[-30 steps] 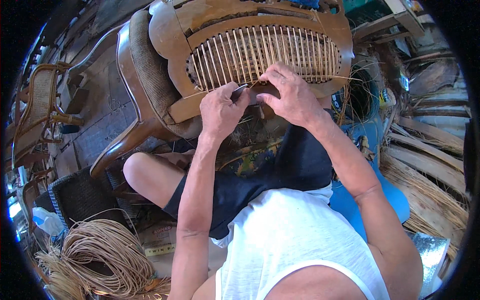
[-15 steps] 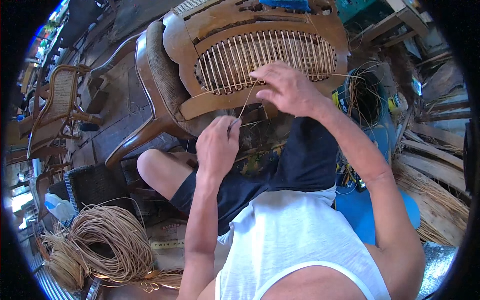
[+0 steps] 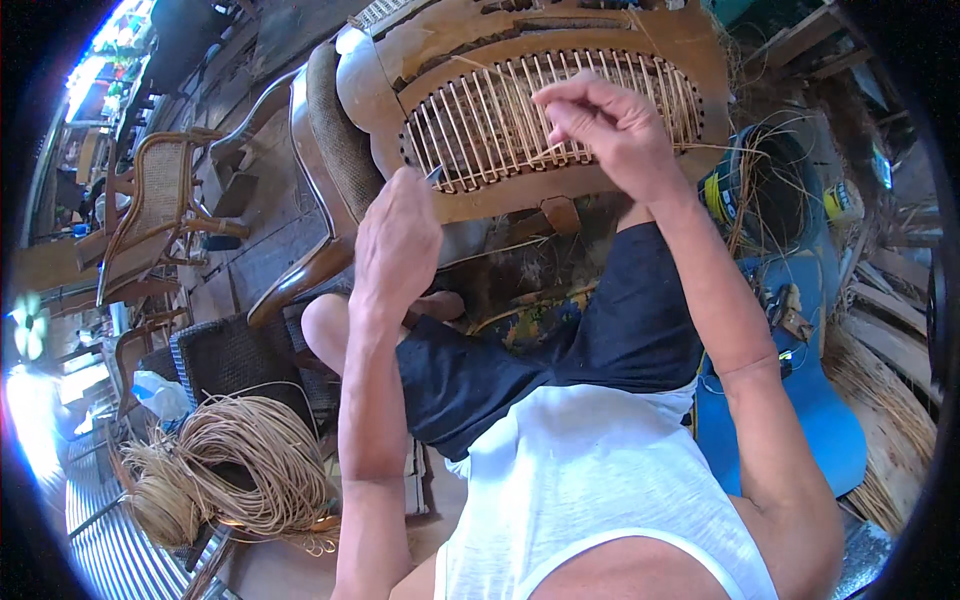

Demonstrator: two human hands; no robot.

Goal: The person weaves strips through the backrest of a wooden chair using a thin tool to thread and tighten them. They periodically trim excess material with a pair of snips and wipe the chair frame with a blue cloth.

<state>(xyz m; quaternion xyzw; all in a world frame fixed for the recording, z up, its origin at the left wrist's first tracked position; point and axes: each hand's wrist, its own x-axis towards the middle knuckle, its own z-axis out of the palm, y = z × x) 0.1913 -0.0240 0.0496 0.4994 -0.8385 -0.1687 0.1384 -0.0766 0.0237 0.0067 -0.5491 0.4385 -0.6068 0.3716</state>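
In front of me stands a wooden chair back (image 3: 500, 205) with an oval opening, its rim lined with small holes. Light cane strands (image 3: 485, 125) run across the opening side by side. My left hand (image 3: 395, 235) is closed at the lower left of the oval, with the dark tip of a small pointed metal tool (image 3: 434, 176) jutting from its fingers. Over the right part of the strands, my right hand (image 3: 625, 135) is raised, thumb and fingers pinched together. Whatever that pinch holds is too thin or hidden to make out.
A large coil of cane (image 3: 255, 460) lies at lower left. On the right, a dark bucket (image 3: 775, 190) holds loose strands beside a blue mat (image 3: 790, 430). Another cane chair (image 3: 160, 190) stands at far left. Wooden slats (image 3: 890, 320) lie at far right.
My left hand has moved up and left, toward the frame's rim. My right hand has risen and shifted right, its fingers drawn together. The strand between the hands no longer shows clearly.
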